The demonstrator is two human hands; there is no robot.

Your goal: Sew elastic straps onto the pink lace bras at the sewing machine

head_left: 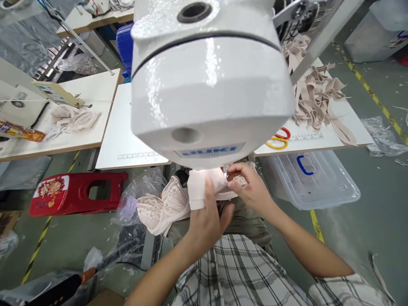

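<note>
My left hand (206, 221) is at a pale pink bra wing (200, 189), index finger stretched along the fabric and thumb standing apart; its other fingers are partly hidden. My right hand (250, 187) pinches the fabric close to the metal presser area under the sewing machine head (210, 97). The needle itself is hidden by the head. To the left of my left hand, pale pink lace bra cups (163, 204) hang over the lap, joined to the worked fabric. More lace shows behind my right fingers.
Scissors with red and yellow handles (278, 140) lie on the white table (342, 123), beside a heap of beige fabric strips (314, 93). A clear lidded bin (318, 178) stands below right. A red stool (78, 193) is at left. Another table (95, 95) carries lace pieces (76, 117).
</note>
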